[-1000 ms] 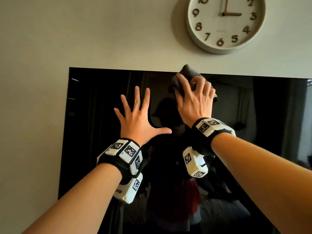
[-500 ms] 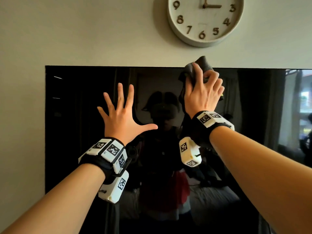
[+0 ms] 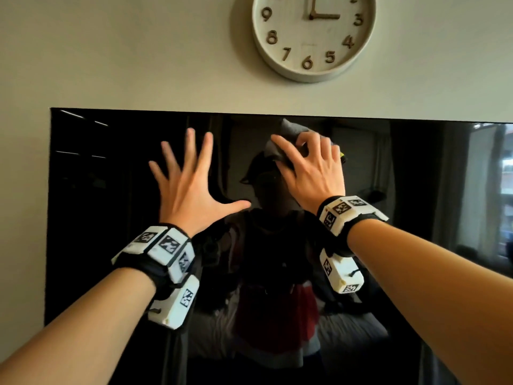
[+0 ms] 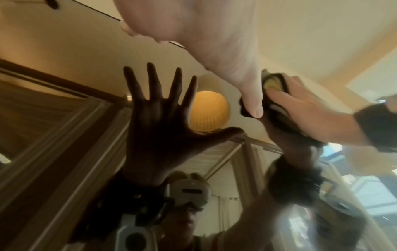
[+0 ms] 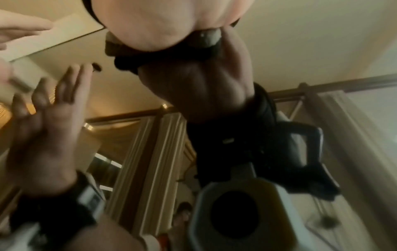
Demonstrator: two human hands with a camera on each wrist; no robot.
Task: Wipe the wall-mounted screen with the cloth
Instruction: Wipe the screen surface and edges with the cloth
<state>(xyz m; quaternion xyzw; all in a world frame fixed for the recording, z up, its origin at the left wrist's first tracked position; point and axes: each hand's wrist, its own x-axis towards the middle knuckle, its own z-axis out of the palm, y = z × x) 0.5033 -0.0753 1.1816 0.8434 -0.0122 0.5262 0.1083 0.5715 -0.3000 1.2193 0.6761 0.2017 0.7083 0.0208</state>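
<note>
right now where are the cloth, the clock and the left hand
cloth (image 3: pixel 291 128): head view, grey fold showing above the right hand's fingers
clock (image 3: pixel 313 37): head view, middle of its pale face
left hand (image 3: pixel 191 187): head view, back of the hand, fingers spread

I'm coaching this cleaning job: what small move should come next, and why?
Probably sweep the cloth sideways to the right along the screen. The right hand presses it near the top edge, with broad glass unreached there; the left hand is spread flat.
</note>
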